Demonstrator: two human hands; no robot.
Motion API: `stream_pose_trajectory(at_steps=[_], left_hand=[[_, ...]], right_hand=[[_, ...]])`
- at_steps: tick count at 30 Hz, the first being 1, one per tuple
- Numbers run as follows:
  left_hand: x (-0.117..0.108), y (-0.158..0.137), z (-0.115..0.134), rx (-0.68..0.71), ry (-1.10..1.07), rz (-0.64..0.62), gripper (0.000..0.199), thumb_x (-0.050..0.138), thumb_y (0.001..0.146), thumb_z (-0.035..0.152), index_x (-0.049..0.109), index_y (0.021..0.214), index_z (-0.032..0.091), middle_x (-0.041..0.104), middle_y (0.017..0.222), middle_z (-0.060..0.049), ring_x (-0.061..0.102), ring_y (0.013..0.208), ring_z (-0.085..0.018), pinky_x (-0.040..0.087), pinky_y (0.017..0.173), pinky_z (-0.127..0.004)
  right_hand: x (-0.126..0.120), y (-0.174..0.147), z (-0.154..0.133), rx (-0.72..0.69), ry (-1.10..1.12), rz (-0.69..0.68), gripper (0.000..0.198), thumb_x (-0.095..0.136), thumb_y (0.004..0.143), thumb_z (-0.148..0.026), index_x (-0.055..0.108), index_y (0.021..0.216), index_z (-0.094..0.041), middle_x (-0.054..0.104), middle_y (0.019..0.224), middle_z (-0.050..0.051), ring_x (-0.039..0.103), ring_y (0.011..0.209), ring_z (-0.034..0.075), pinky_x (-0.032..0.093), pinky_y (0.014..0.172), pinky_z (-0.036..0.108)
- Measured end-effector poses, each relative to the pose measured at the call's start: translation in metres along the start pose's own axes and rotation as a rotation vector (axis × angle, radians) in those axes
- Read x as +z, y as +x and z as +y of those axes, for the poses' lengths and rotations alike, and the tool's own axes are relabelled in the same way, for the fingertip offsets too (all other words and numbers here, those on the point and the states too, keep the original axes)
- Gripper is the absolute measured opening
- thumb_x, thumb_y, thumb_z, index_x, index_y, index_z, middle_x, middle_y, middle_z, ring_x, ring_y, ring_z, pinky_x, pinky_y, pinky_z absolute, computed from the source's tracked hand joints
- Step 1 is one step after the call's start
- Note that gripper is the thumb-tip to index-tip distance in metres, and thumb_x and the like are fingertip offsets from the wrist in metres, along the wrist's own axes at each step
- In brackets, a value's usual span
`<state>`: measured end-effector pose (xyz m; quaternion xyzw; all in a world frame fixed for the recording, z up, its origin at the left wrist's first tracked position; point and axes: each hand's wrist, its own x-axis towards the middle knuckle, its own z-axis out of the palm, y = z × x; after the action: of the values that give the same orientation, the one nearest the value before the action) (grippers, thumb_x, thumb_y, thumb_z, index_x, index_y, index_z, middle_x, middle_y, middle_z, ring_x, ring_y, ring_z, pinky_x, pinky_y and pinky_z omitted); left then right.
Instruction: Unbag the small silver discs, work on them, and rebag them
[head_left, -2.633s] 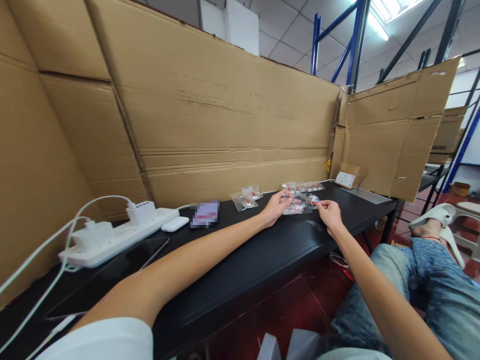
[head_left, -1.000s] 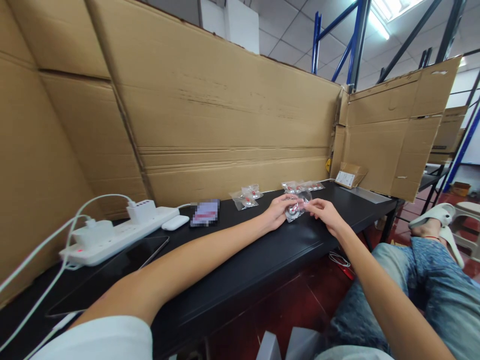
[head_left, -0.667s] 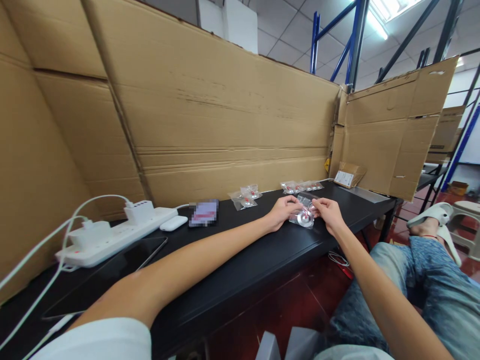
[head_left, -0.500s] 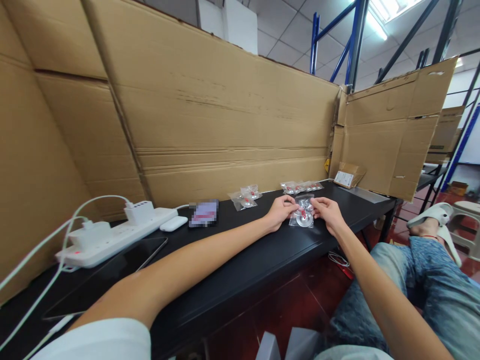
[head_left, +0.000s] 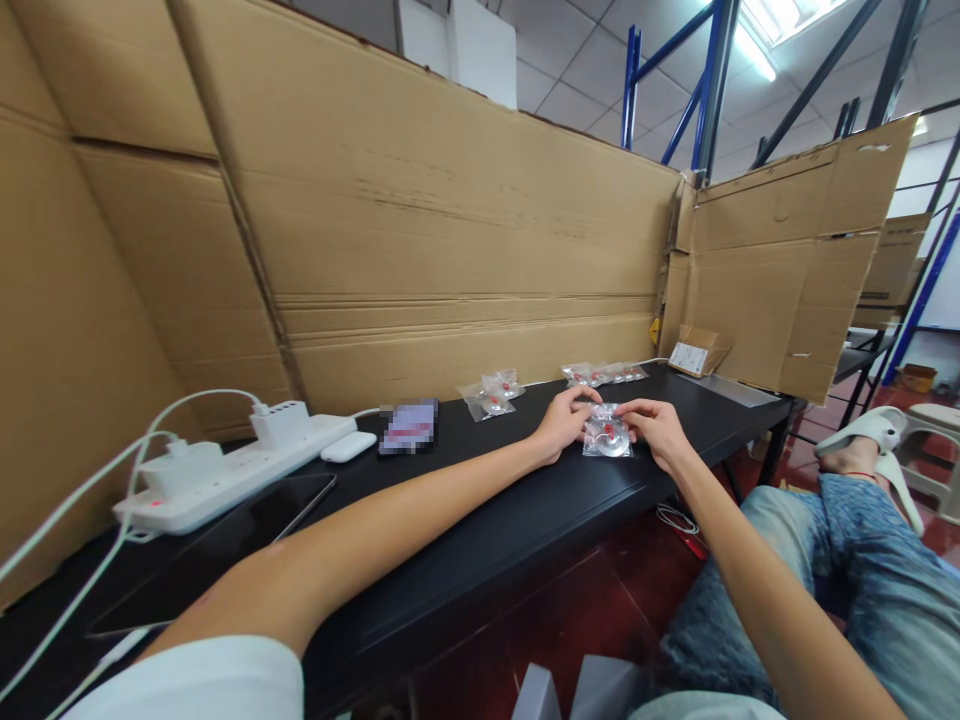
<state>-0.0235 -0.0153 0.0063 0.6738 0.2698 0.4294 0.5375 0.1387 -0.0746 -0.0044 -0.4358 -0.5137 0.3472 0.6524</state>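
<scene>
Between my hands is a small clear plastic bag [head_left: 608, 438] with a round, shiny disc-like piece and a bit of red inside. My left hand [head_left: 564, 424] pinches its upper left edge, thumb and forefinger closed. At the upper right edge, my right hand [head_left: 654, 430] grips the same bag with its fingertips. The bag is held just over the black table, its lower part facing me. Behind my hands lies a row of similar clear bags [head_left: 604, 374] with red bits in them. Further left, a few more such bags [head_left: 492, 394] lie together.
On the left of the black table [head_left: 442, 540] are a white power strip [head_left: 232, 475] with chargers and cables, a dark tablet [head_left: 217, 550], a white case [head_left: 348, 447] and a phone [head_left: 409, 427]. Cardboard walls [head_left: 465, 230] enclose the back. A small cardboard box [head_left: 699, 352] stands far right.
The bag's top has been bent down and its lower part shifted slightly right and down. My right fingers have moved inward along its top edge, closer to my left hand.
</scene>
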Motion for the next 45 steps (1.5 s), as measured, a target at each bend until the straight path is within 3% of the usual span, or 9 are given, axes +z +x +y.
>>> stream_pose_trajectory(at_steps=[4, 8, 13, 16, 19, 22, 27, 38, 45], left_hand=[[-0.002, 0.001, 0.002, -0.043, -0.063, -0.014, 0.013, 0.052, 0.079, 0.023, 0.062, 0.076, 0.015, 0.065, 0.076, -0.006, 0.067, 0.063, -0.018, 0.055, 0.054, -0.029], [0.0, 0.001, 0.001, 0.041, 0.005, 0.053, 0.011, 0.059, 0.077, 0.025, 0.063, 0.076, 0.015, 0.066, 0.077, -0.006, 0.068, 0.066, -0.019, 0.053, 0.055, -0.027], [0.001, -0.001, 0.001, 0.102, -0.014, 0.025, 0.012, 0.067, 0.073, 0.026, 0.063, 0.076, 0.015, 0.066, 0.075, -0.004, 0.065, 0.066, -0.017, 0.053, 0.059, -0.027], [0.001, -0.001, 0.002, 0.107, -0.04, -0.009, 0.016, 0.068, 0.073, 0.029, 0.063, 0.076, 0.015, 0.066, 0.076, -0.004, 0.064, 0.068, -0.016, 0.053, 0.062, -0.027], [0.0, 0.0, 0.0, 0.115, -0.039, -0.027, 0.024, 0.066, 0.076, 0.034, 0.063, 0.092, 0.016, 0.069, 0.079, -0.005, 0.065, 0.069, -0.016, 0.053, 0.063, -0.027], [-0.002, 0.002, -0.006, 0.152, 0.111, -0.03, 0.033, 0.066, 0.077, 0.039, 0.065, 0.101, 0.017, 0.07, 0.078, -0.005, 0.064, 0.066, -0.016, 0.049, 0.061, -0.026], [-0.005, 0.006, -0.015, 0.217, 0.431, -0.048, 0.025, 0.066, 0.077, 0.039, 0.072, 0.076, 0.015, 0.07, 0.073, -0.005, 0.062, 0.069, -0.016, 0.046, 0.065, -0.026], [0.002, -0.003, 0.003, 0.029, 0.352, 0.123, 0.016, 0.064, 0.079, 0.026, 0.074, 0.074, 0.014, 0.07, 0.066, -0.004, 0.051, 0.049, -0.01, 0.039, 0.048, -0.021], [0.006, -0.007, 0.01, 0.002, 0.351, 0.174, 0.016, 0.063, 0.081, 0.022, 0.074, 0.073, 0.014, 0.067, 0.062, -0.003, 0.049, 0.044, -0.007, 0.039, 0.045, -0.019]], right_hand=[[0.0, 0.002, 0.001, 0.048, 0.001, 0.042, 0.016, 0.065, 0.057, -0.023, 0.071, 0.068, -0.013, 0.06, 0.053, 0.001, 0.049, 0.046, 0.009, 0.039, 0.045, 0.023], [0.001, 0.003, 0.001, 0.044, -0.002, 0.04, 0.015, 0.068, 0.06, -0.027, 0.065, 0.066, -0.014, 0.063, 0.062, 0.003, 0.054, 0.054, 0.011, 0.041, 0.047, 0.022], [0.003, 0.004, 0.001, 0.057, 0.026, 0.16, 0.037, 0.078, 0.056, -0.035, 0.058, 0.083, -0.019, 0.061, 0.06, -0.002, 0.051, 0.049, 0.011, 0.037, 0.043, 0.021], [0.003, 0.002, 0.001, 0.057, -0.054, 0.051, 0.041, 0.081, 0.054, -0.039, 0.063, 0.083, -0.015, 0.064, 0.063, 0.001, 0.055, 0.054, 0.013, 0.04, 0.049, 0.023], [0.002, 0.001, 0.001, 0.025, -0.091, -0.027, 0.037, 0.083, 0.052, -0.038, 0.066, 0.074, -0.014, 0.067, 0.066, 0.003, 0.058, 0.06, 0.014, 0.042, 0.055, 0.024], [0.0, 0.001, 0.003, -0.001, -0.074, -0.041, 0.034, 0.084, 0.052, -0.036, 0.068, 0.073, -0.014, 0.066, 0.064, 0.002, 0.057, 0.058, 0.012, 0.04, 0.055, 0.023], [0.0, 0.002, 0.005, 0.018, -0.059, -0.049, 0.033, 0.084, 0.052, -0.036, 0.07, 0.072, -0.014, 0.068, 0.062, 0.003, 0.058, 0.055, 0.014, 0.041, 0.055, 0.024], [0.002, 0.007, 0.007, 0.103, 0.071, 0.122, 0.024, 0.082, 0.048, -0.024, 0.071, 0.066, -0.013, 0.07, 0.063, 0.006, 0.063, 0.058, 0.016, 0.05, 0.06, 0.026], [0.001, 0.01, 0.009, 0.139, 0.149, 0.221, 0.021, 0.083, 0.047, -0.02, 0.07, 0.063, -0.013, 0.071, 0.063, 0.008, 0.063, 0.056, 0.016, 0.052, 0.055, 0.027]])
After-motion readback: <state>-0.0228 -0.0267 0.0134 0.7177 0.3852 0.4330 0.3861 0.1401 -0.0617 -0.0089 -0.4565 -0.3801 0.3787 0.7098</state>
